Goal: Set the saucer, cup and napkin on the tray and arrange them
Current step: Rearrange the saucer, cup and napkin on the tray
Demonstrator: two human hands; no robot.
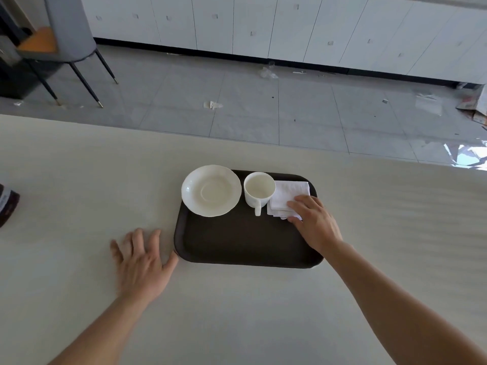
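A dark brown tray [237,241] lies on the pale table. A white saucer [210,190] rests on its far left corner, overhanging the rim. To the right of the saucer stands an empty white cup [259,191], handle pointing toward me. A folded white napkin [288,196] lies at the tray's far right, touching the cup. My right hand [313,222] rests on the napkin's near right corner, fingers pinching its edge. My left hand [143,262] lies flat on the table with fingers spread, its thumb touching the tray's near left corner.
A dark packet [6,206] sits at the table's left edge. Beyond the table's far edge [237,139] is a tiled floor with scraps of paper, a grey chair [66,35] at the far left and white cabinets along the wall.
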